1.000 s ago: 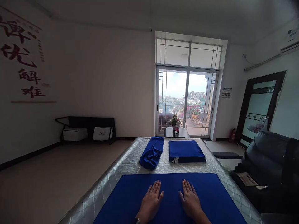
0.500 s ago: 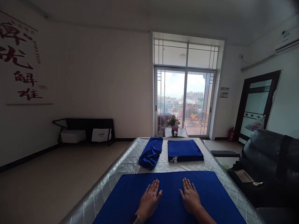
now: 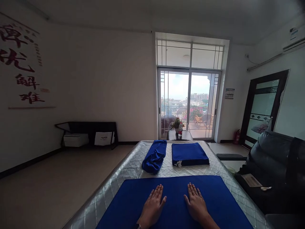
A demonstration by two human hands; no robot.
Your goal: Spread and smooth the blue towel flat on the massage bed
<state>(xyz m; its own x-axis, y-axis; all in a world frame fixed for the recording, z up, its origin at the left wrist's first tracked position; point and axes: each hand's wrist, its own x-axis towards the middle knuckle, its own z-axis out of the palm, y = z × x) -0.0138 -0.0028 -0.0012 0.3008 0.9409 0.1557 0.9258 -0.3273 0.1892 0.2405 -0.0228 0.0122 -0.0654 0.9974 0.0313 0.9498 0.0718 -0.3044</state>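
A blue cloth (image 3: pixel 176 197) lies spread flat at the near end of a table with a silvery quilted cover (image 3: pixel 95 200). Flat on its left half rests my left hand (image 3: pixel 153 203), fingers stretched forward and thumb out to the side. My right hand (image 3: pixel 195 202) lies the same way on the right half, palm down and holding nothing. Beyond the spread cloth are a crumpled blue cloth (image 3: pixel 154 157) on the left and a neat stack of folded blue cloths (image 3: pixel 190 153) with a white tag on the right. The near edge of the spread cloth is out of view.
Past the table's far end, a small dark table (image 3: pixel 179 136) bears a potted plant (image 3: pixel 176 123) and a bottle (image 3: pixel 180 129) before glass doors. A black leather sofa (image 3: pixel 269 152) stands close on the right. By the left wall is a black bench (image 3: pixel 90 127) with white boxes.
Both hands stay flat on the spread blue cloth, in almost the same place. The view has shifted very slightly; the cloths have not visibly moved.
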